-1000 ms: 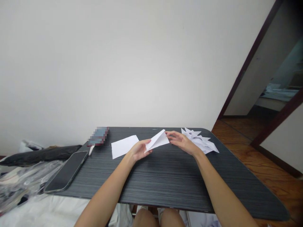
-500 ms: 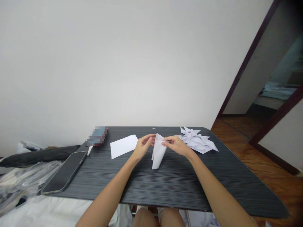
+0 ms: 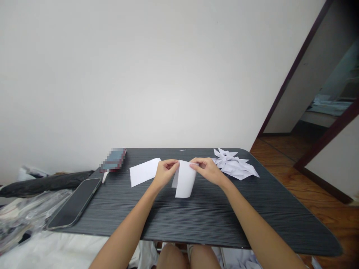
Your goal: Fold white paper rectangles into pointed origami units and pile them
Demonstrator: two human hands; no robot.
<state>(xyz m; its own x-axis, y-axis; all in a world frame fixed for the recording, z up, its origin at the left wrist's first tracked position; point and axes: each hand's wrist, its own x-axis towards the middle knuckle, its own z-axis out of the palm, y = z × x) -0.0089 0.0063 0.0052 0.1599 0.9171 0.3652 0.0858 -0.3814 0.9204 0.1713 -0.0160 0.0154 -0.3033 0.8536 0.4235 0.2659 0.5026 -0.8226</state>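
Note:
Between my hands, above the dark table, hangs a folded white sheet of paper (image 3: 185, 181), its two layers slightly apart at the lower left. My left hand (image 3: 165, 172) pinches its upper left corner between thumb and fingers. At the upper right edge, my right hand (image 3: 206, 170) pinches the same sheet. A flat stack of white paper (image 3: 144, 172) lies on the table just left of my left hand. Beyond my right hand is a heap of folded pointed paper pieces (image 3: 235, 167).
The dark wood-grain table (image 3: 193, 224) meets a white wall (image 3: 179, 74). A smartphone (image 3: 75, 203) lies at its left edge, below a blurred-out object (image 3: 113, 160). Plastic-wrapped things and a long black bundle (image 3: 46, 184) are at the left. A doorway opens on the right.
My left hand has closed on the paper's upper left corner. The sheet has turned from a slant to hang straighter, its broad face towards me. My right hand keeps its pinch.

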